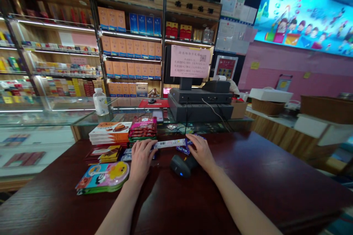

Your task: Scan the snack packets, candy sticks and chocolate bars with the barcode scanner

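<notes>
- Nearest, two bare forearms reach out over a dark red wooden counter [242, 198]; left hand [142, 161] and right hand [201, 152] stand apart, with a white-and-purple strip packet [170, 143] spanning the gap between them.
- The strip's long axis runs almost straight left to right, rising slightly toward the right; each hand is at one end, and neither is clearly nearer.
- Grip: fingers [150, 150] of the left hand lie over the strip's left end, and fingertips [190, 140] of the right hand come down on its right end; whether either pinches it cannot be told, as the contact is hidden.
- Just beside the right hand, a black barcode scanner [182, 165] lies on the counter, its blue light showing; a small blue packet [183, 149] sits partly under the right fingers.
- Left of the hands, a duck-and-panda card pack [102, 176] lies nearest; beyond it are chocolate bars [104, 153], orange-and-white boxes [110, 133] and pink packs [142, 126].
- Farther off, a cash register [200, 96] stands behind a glass case [41, 115], below a pink notice [190, 60]; its small print is unreadable, as is the strip's.
</notes>
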The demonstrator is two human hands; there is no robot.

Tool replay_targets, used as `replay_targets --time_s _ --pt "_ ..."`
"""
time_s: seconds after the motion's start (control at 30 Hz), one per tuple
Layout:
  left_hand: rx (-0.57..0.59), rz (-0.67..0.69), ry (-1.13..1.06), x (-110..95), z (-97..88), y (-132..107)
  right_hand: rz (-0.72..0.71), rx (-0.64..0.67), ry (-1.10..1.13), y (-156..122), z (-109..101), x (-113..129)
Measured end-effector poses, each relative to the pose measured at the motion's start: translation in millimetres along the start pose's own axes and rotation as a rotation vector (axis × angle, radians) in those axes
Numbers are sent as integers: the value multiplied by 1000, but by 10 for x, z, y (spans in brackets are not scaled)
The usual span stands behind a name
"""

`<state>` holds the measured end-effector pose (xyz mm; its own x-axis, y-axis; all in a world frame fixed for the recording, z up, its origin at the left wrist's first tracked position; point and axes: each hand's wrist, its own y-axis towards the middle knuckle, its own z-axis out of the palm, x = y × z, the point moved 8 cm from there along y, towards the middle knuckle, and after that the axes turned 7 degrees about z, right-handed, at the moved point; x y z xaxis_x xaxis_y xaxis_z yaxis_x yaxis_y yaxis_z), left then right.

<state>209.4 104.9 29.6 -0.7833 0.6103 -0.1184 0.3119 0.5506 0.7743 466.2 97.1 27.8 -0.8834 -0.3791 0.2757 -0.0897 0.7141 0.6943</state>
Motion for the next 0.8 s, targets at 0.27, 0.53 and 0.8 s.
replay_targets --time_s 0.27,0.53,0.8 --pt "-18 9 84 27 -74 35 100 256 188 -64 -51 -164" --pt "-20 18 151 30 -228 149 16 484 148 -389 -85 17" --pt "1 38 208 140 -341 151 -105 490 59 -454 5 159"
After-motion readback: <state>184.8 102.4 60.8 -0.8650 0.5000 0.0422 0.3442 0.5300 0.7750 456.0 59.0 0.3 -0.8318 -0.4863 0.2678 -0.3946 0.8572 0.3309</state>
